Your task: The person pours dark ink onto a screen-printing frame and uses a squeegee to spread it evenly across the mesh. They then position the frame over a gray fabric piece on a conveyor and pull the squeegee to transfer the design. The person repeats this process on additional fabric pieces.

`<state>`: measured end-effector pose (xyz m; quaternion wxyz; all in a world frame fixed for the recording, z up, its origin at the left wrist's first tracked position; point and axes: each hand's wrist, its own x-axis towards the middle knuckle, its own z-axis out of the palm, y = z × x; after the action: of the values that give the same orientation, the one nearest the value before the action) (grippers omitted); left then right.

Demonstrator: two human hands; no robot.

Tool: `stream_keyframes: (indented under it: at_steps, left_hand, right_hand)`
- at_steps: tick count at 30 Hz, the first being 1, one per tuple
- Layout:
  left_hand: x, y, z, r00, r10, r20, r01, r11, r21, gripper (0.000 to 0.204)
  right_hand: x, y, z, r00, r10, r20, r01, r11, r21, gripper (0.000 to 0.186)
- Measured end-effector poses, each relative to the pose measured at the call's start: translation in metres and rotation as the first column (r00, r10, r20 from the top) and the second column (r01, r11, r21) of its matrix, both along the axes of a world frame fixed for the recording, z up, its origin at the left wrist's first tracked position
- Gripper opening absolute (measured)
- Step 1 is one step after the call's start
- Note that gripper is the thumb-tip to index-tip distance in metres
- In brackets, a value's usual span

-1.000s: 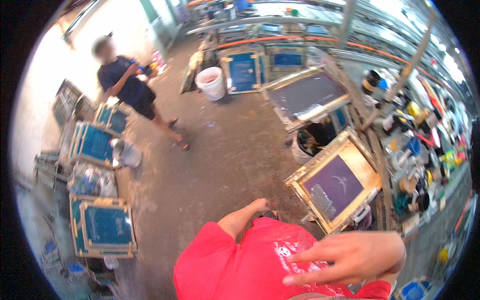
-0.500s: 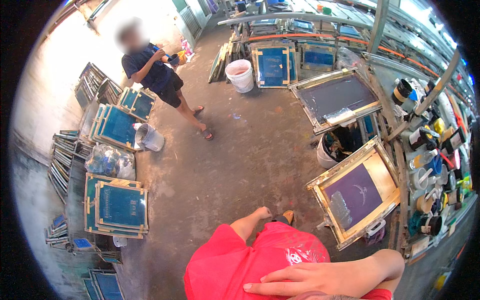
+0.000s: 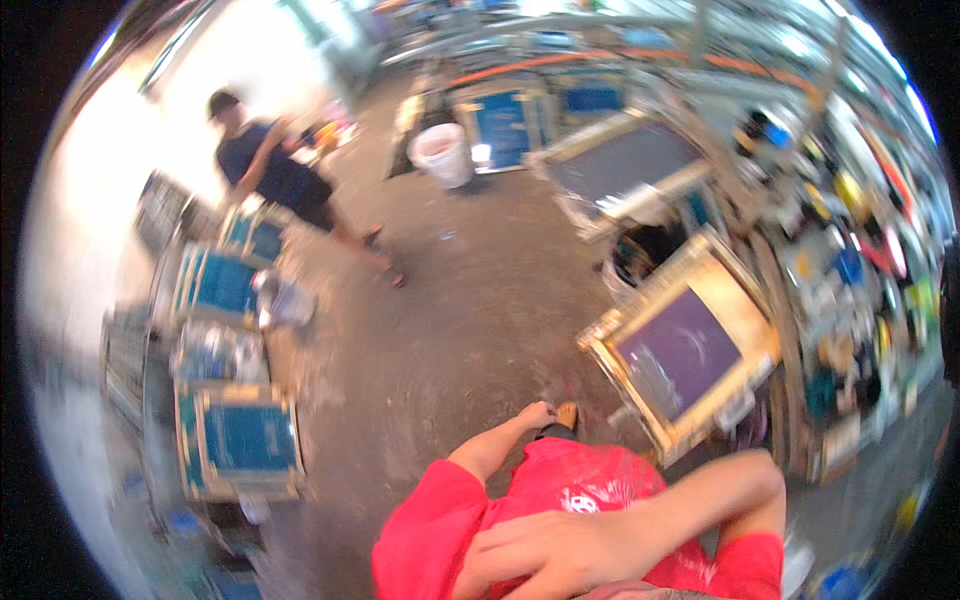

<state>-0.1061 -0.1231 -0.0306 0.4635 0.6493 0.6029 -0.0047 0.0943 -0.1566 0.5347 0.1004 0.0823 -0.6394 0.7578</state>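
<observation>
My right forearm crosses in front of the red shirt point(image 3: 590, 470), and my right hand point(image 3: 545, 550) lies flat on the cloth near the left sleeve, fingers apart and nothing in them. Down past the shirt's hem, my left hand point(image 3: 537, 414) hangs in front of dark legwear with its fingers curled in. I see no object in it, though the picture is smeared. One of my feet point(image 3: 567, 415) shows just beyond that hand. Nearest on the right leans a wood-framed printing screen point(image 3: 680, 355) with a purple middle; neither hand touches it.
Another dark framed screen point(image 3: 640, 170) slants above a bin point(image 3: 618, 280). Jars and bottles crowd a bench point(image 3: 840, 450) at right. Stacked blue screens point(image 3: 250, 440) and a pail point(image 3: 288, 303) line the left. A person point(image 3: 275, 175) stands far left; a white bucket point(image 3: 443, 157) is farther back.
The view has swung and blurred, shifting most far things left. My right hand has slid left across the shirt toward the sleeve. My left hand still hangs low.
</observation>
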Motion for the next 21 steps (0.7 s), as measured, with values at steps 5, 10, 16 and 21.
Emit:
stream_keyframes:
  at_steps: [5,10,16,21]
  left_hand:
    - [0.062,0.018,0.034,0.949,-0.295,0.107,0.298,0.954,-0.015,0.038]
    - [0.03,-0.015,-0.022,0.985,-0.105,0.14,0.126,0.98,-0.153,0.035]
    - [0.004,-0.048,-0.012,0.99,-0.088,-0.108,0.047,0.942,-0.333,0.038]
    - [0.029,-0.057,0.043,0.975,0.179,0.134,-0.121,0.926,-0.359,0.033]
  right_hand:
    - [0.004,-0.002,-0.039,0.72,-0.352,-0.598,0.458,0.888,0.029,0.025]
    - [0.143,0.015,-0.065,0.352,-0.832,-0.429,0.884,0.446,-0.14,0.012]
    - [0.344,-0.042,-0.174,-0.759,-0.641,0.111,0.647,-0.762,0.022,0.023]
    - [0.468,-0.118,-0.286,-0.98,-0.15,0.128,0.18,-0.948,0.262,0.022]
